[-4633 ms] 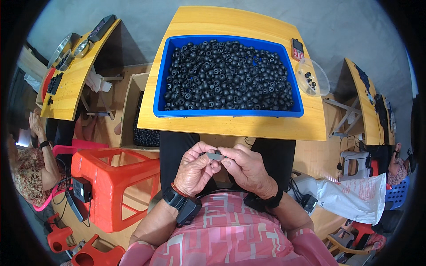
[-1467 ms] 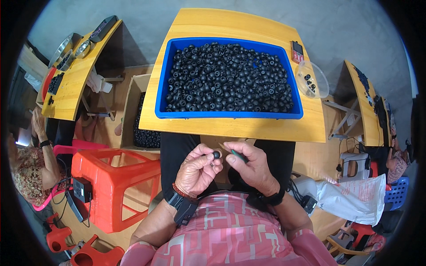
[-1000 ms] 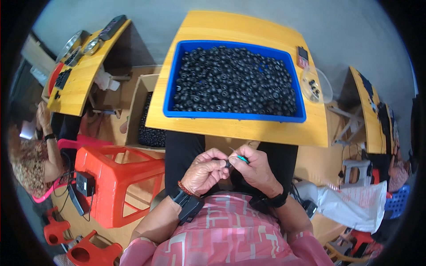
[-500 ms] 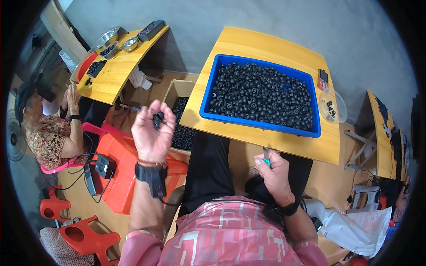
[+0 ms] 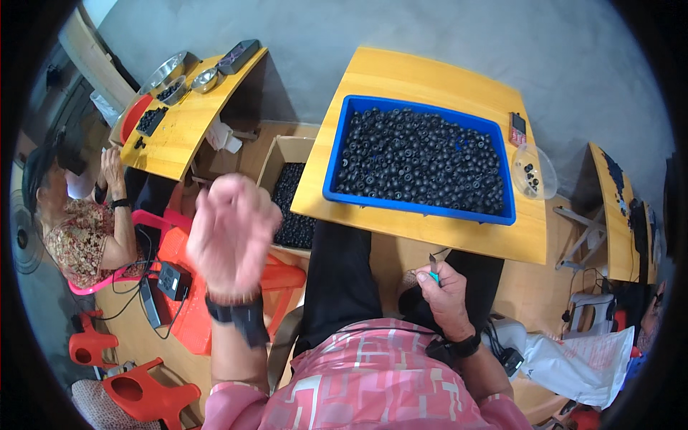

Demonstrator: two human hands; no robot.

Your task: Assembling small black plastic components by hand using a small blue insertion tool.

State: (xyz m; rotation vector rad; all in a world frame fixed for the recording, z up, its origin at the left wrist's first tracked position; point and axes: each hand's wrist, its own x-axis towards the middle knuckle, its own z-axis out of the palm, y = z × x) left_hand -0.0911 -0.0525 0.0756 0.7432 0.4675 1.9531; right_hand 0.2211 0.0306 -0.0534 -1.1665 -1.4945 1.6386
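Left hand (image 5: 233,233): swung out from our lap, now blurred, fingers loosely spread, nothing visibly held, above open cardboard box of black parts (image 5: 290,204).
Right hand (image 5: 444,290): stays in lap, pinching small teal-handled tool (image 5: 433,269).
Blue plastic tray of black round parts (image 5: 419,161): unmoved, near edge of yellow wooden table (image 5: 430,229).

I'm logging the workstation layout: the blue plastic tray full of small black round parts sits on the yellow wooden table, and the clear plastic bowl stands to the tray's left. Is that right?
Not quite. In the head view the blue plastic tray of small black round parts does sit on the yellow wooden table, but the clear plastic bowl stands to the tray's right, not its left.
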